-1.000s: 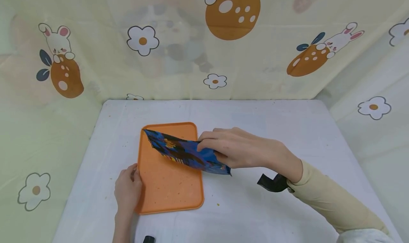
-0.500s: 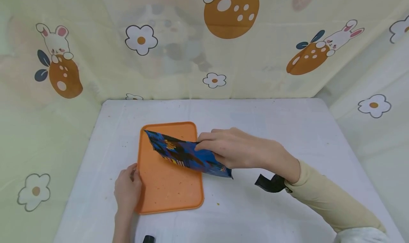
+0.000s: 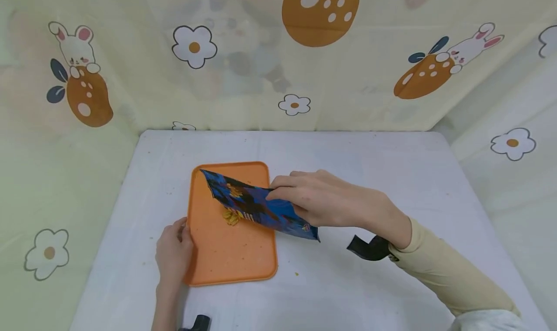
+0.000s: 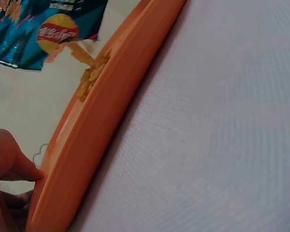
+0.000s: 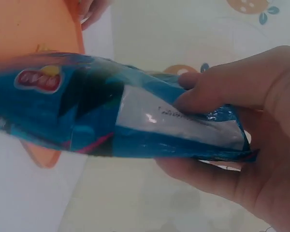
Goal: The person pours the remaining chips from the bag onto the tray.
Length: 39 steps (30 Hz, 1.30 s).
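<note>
My right hand (image 3: 328, 199) grips a blue chip bag (image 3: 283, 219) by one end, thumb on one face and fingers on the other in the right wrist view. The bag (image 5: 92, 106) slants over the orange tray (image 3: 235, 258), its torn end toward the tray in the left wrist view. Yellow chips (image 3: 231, 217) lie on the tray beneath the bag; more chip pieces (image 4: 89, 75) show at the bag's torn opening. At the tray's left side, my left hand (image 3: 174, 251) pinches the rim between thumb and fingers.
The tray rests on a white-covered table (image 3: 370, 292). A few crumbs (image 3: 297, 274) dot the cloth. Curtains (image 3: 243, 89) printed with rabbits and flowers hang behind and at the sides. A black strap (image 3: 370, 248) hangs from my right wrist.
Yellow chips have dropped from the bag onto the tray, which showed only crumbs before. The bag has shifted slightly to the right. My left hand keeps its place on the rim.
</note>
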Tool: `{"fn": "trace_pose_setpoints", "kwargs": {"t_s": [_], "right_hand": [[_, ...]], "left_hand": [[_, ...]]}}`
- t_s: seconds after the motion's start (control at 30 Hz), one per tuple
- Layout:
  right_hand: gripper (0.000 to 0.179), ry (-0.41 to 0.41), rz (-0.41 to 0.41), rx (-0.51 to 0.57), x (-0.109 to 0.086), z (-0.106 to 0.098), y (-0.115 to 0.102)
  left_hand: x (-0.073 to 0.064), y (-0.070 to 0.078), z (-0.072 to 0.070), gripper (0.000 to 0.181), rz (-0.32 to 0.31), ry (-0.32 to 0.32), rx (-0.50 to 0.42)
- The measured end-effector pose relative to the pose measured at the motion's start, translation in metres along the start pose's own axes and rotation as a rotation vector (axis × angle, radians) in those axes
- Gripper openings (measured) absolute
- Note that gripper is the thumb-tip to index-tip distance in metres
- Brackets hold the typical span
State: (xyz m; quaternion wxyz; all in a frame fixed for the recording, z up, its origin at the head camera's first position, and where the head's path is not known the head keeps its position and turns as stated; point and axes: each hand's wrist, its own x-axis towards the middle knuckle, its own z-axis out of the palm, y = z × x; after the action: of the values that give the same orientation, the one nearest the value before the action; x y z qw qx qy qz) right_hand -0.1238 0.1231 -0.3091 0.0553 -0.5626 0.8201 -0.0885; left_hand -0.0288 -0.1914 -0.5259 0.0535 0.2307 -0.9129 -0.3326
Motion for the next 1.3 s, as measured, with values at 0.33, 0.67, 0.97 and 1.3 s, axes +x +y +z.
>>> {"fn": "trace_pose_setpoints", "kwargs": {"t_s": [0.33, 0.67, 0.97, 1.3], "right_hand": [[0.039, 0.063, 0.0, -0.022, -0.005, -0.005, 0.0], [0.038, 0.09, -0.016, -0.019, -0.009, -0.007, 0.0], [0.038, 0.076, 0.013, -0.023, -0.009, -0.011, 0.001], [0.037, 0.097, -0.014, -0.026, -0.006, -0.009, 0.0]], "left_hand": [[0.001, -0.001, 0.0, 0.035, 0.0, -0.003, -0.009], [-0.001, 0.0, 0.0, 0.035, -0.002, -0.005, -0.002], [0.001, -0.001, 0.001, 0.035, -0.001, -0.01, -0.005], [0.001, 0.0, 0.003, 0.035, -0.041, -0.018, -0.005]]}}
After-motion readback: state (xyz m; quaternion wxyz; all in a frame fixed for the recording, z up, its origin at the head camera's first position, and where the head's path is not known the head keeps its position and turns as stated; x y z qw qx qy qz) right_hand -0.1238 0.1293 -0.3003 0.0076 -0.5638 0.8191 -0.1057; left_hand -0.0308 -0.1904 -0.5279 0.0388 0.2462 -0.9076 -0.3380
